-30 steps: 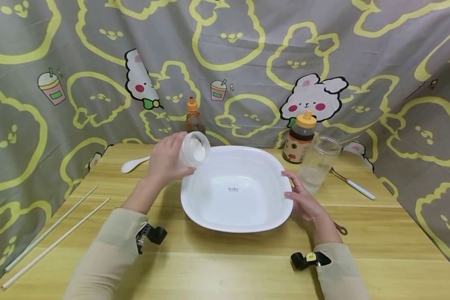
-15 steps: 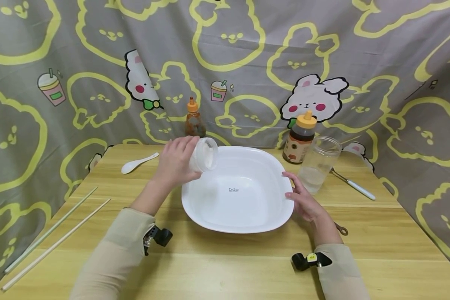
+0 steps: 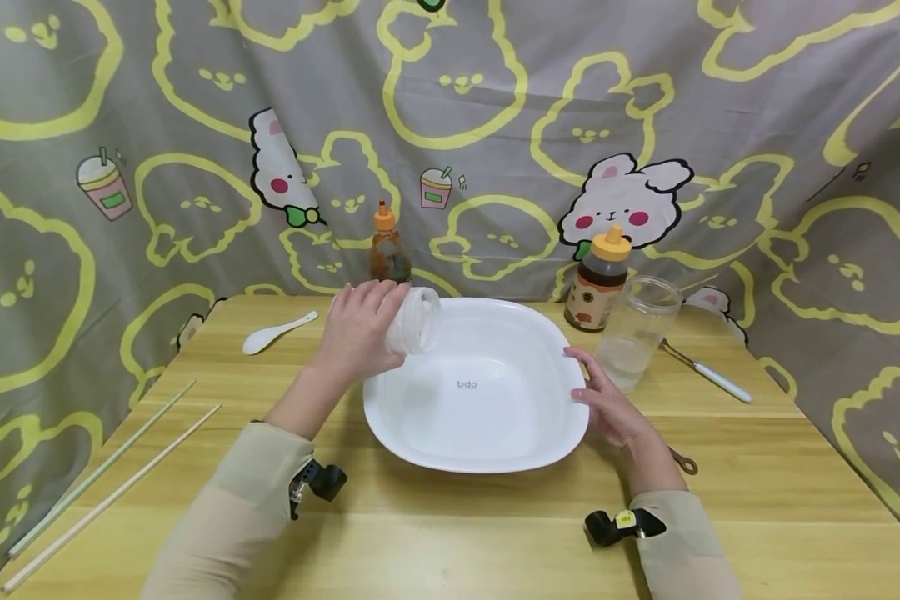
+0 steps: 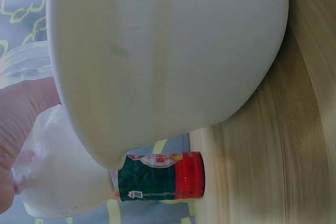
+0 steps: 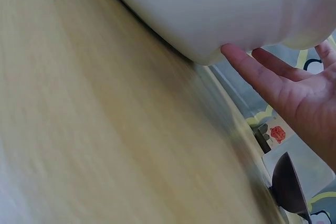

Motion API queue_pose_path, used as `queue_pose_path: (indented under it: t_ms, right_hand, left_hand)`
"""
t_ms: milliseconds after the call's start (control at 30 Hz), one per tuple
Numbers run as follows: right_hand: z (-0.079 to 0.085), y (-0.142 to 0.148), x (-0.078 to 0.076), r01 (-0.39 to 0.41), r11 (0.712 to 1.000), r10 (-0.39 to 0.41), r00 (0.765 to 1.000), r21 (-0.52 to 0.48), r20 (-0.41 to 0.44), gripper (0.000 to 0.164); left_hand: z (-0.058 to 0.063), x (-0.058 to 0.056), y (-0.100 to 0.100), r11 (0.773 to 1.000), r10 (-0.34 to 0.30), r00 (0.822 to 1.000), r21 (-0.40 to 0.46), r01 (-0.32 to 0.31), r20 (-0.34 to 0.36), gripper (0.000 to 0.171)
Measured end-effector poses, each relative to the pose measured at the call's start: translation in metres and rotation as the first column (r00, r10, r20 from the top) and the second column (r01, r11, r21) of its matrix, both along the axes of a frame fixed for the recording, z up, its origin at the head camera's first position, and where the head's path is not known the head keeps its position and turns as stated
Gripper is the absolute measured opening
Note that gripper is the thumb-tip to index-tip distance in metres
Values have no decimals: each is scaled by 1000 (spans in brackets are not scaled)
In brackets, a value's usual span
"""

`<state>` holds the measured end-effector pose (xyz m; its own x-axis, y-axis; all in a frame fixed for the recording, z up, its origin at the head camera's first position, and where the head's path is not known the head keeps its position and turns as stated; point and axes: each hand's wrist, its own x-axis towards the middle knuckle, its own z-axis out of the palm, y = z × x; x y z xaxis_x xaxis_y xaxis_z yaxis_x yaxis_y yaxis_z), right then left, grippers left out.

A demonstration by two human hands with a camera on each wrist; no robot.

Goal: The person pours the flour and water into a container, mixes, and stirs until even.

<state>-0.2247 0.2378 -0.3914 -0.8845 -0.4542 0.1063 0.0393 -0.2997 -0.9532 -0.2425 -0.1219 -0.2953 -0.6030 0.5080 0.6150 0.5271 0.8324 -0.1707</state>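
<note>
In the head view, my left hand (image 3: pixel 363 329) grips a clear jar (image 3: pixel 414 321) with white contents, tipped on its side with its mouth facing right over the left rim of a white basin (image 3: pixel 480 425). The left wrist view shows the same jar (image 4: pixel 68 171) beyond the basin's outer wall (image 4: pixel 194 51), with part of my fingers on it. My right hand (image 3: pixel 607 404) holds the basin's right rim, fingertips over the edge. Seen in the right wrist view, other fingers (image 5: pixel 252 74) lie against the basin's outside (image 5: pixel 210 9).
Two squeeze bottles (image 3: pixel 390 250) (image 3: pixel 598 283) stand at the back. Beside the right one is a clear container (image 3: pixel 633 342) with some liquid. A white spoon (image 3: pixel 277 333), two sticks (image 3: pixel 112 492), a blue-handled utensil (image 3: pixel 720 382), a dark ladle (image 5: pixel 289 184) and a red-green can (image 4: pixel 163 177) are around the basin.
My left hand has moved the jar right and down over the basin's rim and tipped it further. My right hand stays on the rim.
</note>
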Motion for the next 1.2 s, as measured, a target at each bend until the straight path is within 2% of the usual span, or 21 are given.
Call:
queue_pose_path:
  t_ms: [133,400,600,900,1033,1200]
  right_hand:
    - [0,0,1,13,1000,-13,1000,11,16,55]
    - [1,-1,1,18,1000,-19,1000,20,14,55]
    - [2,-3,2,12,1000,-12,1000,19,13,55]
    - [1,-1,2,5,1000,-5,1000,-3,18,54]
    - [0,0,2,1,1000,-1,1000,19,1,54]
    - [1,0,1,0,999,0,1000,42,-1,54]
  left_hand:
    - [1,2,2,1000,5,1000,-30,-5,13,87]
    - [6,0,6,997,-7,999,-82,4,-35,87]
    - [7,0,8,994,8,1000,-108,-11,-27,86]
    - [9,-3,16,989,-30,998,-149,20,-63,80]
    - [10,-4,19,987,-40,996,-158,27,-81,80]
    - [10,-3,21,984,-25,996,-176,9,-90,80]
